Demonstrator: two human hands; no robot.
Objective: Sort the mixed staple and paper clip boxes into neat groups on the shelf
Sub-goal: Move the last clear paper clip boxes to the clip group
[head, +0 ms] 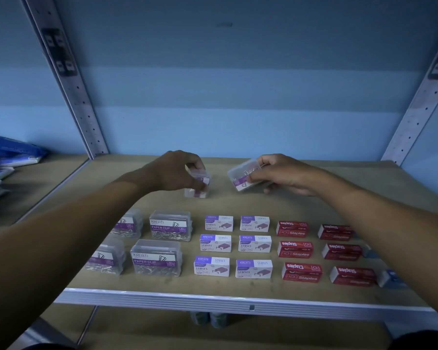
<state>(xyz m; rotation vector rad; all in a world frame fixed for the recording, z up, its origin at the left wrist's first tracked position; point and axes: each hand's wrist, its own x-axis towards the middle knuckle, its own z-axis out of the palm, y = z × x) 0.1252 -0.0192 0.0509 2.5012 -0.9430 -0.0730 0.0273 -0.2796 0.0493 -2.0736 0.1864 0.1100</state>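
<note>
The left hand [173, 171] pinches a small clear paper clip box [198, 184] from above, with its fingers curled around the top. This box stands on end on the shelf [238, 298], just behind the white staple boxes [234, 245]. Its long side points up and its purple label faces the front.

The right hand [282, 175] holds a second clear clip box [245, 176], fingers and thumb wrapped around one end. This box is up in the air, a little to the right of the first one. It is tilted, with its long side running from low at the front left to high at the back right.

What could go wrong? The standing box is tall and thin, so a bump from the tilted box could knock it over. The right hand grips only one end, so its box could slip and drop. A lid could pop open and spill clips. Both boxes are well apart from the clip box group [147, 242], left of the white staple boxes, so they may end up in the wrong spot. The red staple boxes [319, 251] sit to the right.
</note>
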